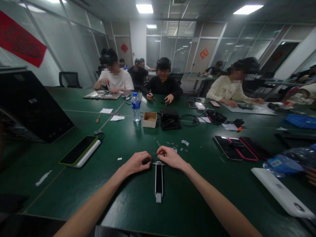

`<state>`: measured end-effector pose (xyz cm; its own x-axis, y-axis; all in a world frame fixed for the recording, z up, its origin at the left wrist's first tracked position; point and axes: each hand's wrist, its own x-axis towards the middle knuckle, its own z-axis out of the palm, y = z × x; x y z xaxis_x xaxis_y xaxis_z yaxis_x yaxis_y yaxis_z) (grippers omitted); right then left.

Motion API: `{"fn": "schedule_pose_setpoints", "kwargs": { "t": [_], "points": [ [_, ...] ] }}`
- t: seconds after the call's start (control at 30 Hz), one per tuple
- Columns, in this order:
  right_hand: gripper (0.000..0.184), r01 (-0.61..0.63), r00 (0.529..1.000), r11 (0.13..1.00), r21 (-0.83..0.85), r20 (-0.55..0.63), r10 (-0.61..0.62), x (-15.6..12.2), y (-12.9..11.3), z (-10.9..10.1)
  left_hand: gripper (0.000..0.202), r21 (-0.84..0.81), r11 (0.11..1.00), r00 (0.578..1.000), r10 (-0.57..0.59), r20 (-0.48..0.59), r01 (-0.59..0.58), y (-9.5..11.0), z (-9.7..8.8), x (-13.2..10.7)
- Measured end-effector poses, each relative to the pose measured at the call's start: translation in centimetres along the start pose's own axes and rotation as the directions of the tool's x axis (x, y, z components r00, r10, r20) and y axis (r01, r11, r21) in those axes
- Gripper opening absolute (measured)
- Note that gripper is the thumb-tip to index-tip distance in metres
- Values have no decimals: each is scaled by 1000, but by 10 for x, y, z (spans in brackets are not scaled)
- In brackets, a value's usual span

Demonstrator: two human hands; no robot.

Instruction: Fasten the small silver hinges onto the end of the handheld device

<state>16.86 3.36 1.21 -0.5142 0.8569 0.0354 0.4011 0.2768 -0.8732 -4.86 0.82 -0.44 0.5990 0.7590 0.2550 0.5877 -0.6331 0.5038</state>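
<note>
A narrow black device with a silver frame [159, 180] lies lengthwise on the green table [118, 197] in front of me. My left hand [136, 162] is curled just left of its far end, its fingers closed on a small dark object [146, 161]. My right hand [171, 157] is pinched at the device's far end on the right, and what it holds is too small to name. Small loose parts [184, 144] and a thin tool [158, 143] lie on the table just beyond my hands.
A phone on a white power bank [80, 151] lies at left, three phones [240, 147] at right, a long white power bank [281, 194] at lower right. A water bottle [135, 106], a small box [149, 119] and a black device [169, 118] stand mid-table. Several people sit opposite.
</note>
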Motion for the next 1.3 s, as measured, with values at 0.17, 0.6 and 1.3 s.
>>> {"fn": "schedule_pose_setpoints", "kwargs": {
  "t": [0.17, 0.6, 1.3],
  "points": [
    [10, 10, 985, 1000, 4, -171, -9, -8, 13, 12, 12, 18, 1000, 998, -11, 61, 10, 5, 1, 1],
    [20, 47, 895, 856, 515, -403, 194, -11, 24, 33, 12, -22, 999, 999, -27, 39, 28, 5, 2, 1],
    [16, 98, 932, 756, 648, -326, 158, -13, 32, 42, 11, -27, 999, 999, -47, 14, 47, 8, 3, 2]
  ]
}}
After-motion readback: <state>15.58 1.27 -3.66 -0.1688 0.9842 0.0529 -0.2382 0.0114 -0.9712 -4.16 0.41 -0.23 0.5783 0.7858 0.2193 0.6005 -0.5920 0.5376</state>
